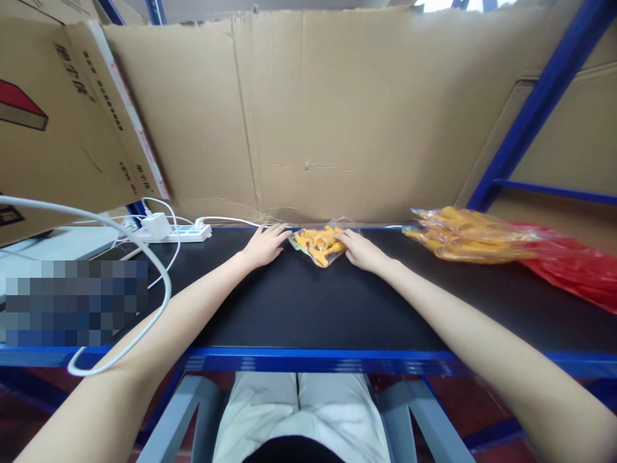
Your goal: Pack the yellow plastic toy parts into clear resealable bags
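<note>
A small clear plastic bag (322, 242) of orange-yellow pieces lies on the black tabletop in front of me, close to the cardboard back wall. My left hand (264, 245) rests at the bag's left side, its fingers stretched out and the tips close to the plastic; I cannot tell whether they touch it. On the other side, my right hand (365, 251) lies with extended fingers over the bag's right part. Its thumb sits apart near the front edge. What exactly the orange-yellow pieces are is not clear at this size.
More clear bags of orange-yellow pieces (457, 236) are piled at the right, beside red plastic packaging (573, 260). A white power strip (186, 233) with a charger (157, 225) stands back left. A white cable (166, 283) loops over my left forearm. The table's blue front edge (313, 361) crosses above my lap.
</note>
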Demonstrator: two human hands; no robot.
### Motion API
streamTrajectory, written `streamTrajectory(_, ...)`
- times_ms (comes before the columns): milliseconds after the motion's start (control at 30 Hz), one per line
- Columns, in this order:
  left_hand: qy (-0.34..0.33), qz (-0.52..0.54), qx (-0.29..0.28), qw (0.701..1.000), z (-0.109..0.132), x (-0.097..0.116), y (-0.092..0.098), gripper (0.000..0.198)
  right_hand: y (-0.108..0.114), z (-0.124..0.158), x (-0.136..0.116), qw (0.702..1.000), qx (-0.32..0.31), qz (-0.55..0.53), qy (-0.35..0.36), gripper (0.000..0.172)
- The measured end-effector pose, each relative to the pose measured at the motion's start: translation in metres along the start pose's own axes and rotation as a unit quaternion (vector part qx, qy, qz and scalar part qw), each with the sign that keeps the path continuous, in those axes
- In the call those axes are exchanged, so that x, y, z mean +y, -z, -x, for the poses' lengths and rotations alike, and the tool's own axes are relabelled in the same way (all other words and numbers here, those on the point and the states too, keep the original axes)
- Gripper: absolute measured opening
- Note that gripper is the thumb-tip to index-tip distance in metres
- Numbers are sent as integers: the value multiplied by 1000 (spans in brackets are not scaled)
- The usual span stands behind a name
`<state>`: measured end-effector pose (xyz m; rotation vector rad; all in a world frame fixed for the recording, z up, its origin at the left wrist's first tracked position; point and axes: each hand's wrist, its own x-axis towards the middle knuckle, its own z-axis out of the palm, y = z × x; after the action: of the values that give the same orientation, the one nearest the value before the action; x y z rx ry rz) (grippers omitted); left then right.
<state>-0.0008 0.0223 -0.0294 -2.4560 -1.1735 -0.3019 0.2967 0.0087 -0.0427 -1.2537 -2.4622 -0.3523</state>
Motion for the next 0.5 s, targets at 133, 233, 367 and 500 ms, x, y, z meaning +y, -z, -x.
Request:
streamTrajectory(133, -31, -40, 21, 998, -10, 6, 2, 38, -7, -1, 10, 996, 30, -77, 42, 50)
streamTrajectory(233, -77, -5, 30, 997, -15, 6, 4, 27, -9, -2, 12, 996, 42, -66, 31, 54)
streamTrajectory(367, -100, 112, 34, 988, -19, -1, 6, 26, 0, 2, 8, 997, 29, -55, 44, 64)
streamTrajectory(500, -12, 190, 46, 981, -22, -6, 13, 24, 20, 7, -11, 985, 53, -93, 135, 72)
